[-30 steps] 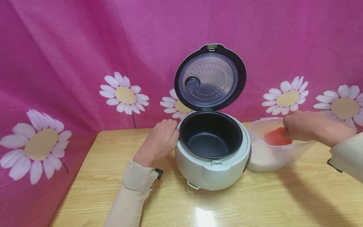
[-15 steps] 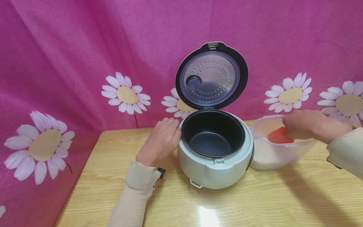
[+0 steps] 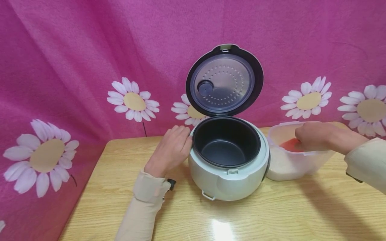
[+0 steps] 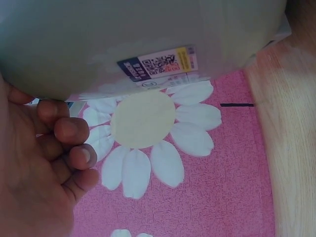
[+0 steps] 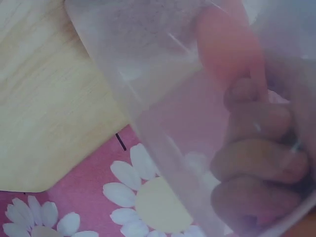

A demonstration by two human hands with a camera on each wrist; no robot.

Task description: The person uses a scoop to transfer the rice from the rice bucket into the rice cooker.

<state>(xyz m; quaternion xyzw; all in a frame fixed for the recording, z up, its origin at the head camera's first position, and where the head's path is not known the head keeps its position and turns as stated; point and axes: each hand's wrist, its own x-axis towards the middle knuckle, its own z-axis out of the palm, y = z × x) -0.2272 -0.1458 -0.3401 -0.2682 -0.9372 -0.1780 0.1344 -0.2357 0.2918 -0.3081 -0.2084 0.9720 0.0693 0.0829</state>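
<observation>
1. The right hand was down inside the clear plastic tub, its fingers curled around the red scoop. The scoop sat within the tub, and pale grain, probably rice, lay at the end nearest the cooker.
2. The left hand touched the left side of the rice cooker with loosely bent fingers; whether it truly gripped, I could not tell.
3. No hand held the tub. A hard push of the scoop against its thin wall could have slid or tipped it on the smooth table.
4. The tub stood just beside the cooker; whether they touched was unclear. A heaped or tilted scoop could have shed grain there or onto the table.
5. The hand hid part of the scoop, so its load was hard to judge; overfilling seemed a fair risk.
6. The lid stood raised behind the dark pot. A knock or a shove from the left hand might have jolted the cooker and dropped it.
</observation>
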